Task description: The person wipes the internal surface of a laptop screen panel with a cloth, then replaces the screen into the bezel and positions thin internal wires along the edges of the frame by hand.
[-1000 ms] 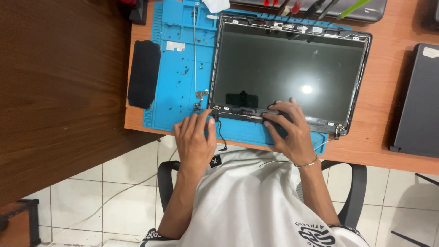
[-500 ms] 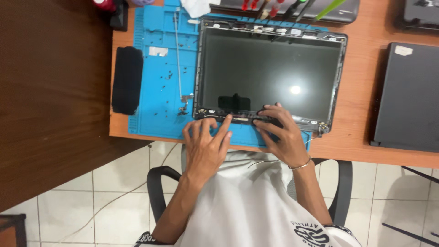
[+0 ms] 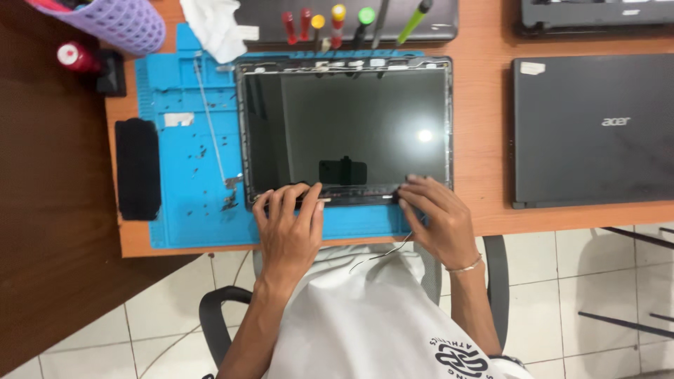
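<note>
The laptop screen panel (image 3: pixel 347 130) lies flat and face up on the blue work mat (image 3: pixel 189 161), near the front edge of the counter (image 3: pixel 484 140), its dark glass showing a glare spot. From my remote view I see my left hand (image 3: pixel 288 228) resting on the panel's front edge toward its left corner; the fingers (image 3: pixel 277 200) are spread and lie flat across the bottom bezel, pressing on it rather than closed around anything. My right hand (image 3: pixel 435 217) sits at the front right corner of the panel, its fingers (image 3: pixel 414 184) bent with the tips touching the frame's edge; whether they pinch the edge I cannot tell. A thin cable (image 3: pixel 382 254) hangs off the counter's front edge between my hands.

A black rectangular pad (image 3: pixel 137 168) lies at the mat's left edge. A closed dark laptop (image 3: pixel 590 130) sits toward the right edge of the counter, apart from the panel. Along the back edge are coloured-handled screwdrivers (image 3: pixel 337 21), a white cloth (image 3: pixel 214 28) and a purple mesh cup (image 3: pixel 116 21) in the back left corner.
</note>
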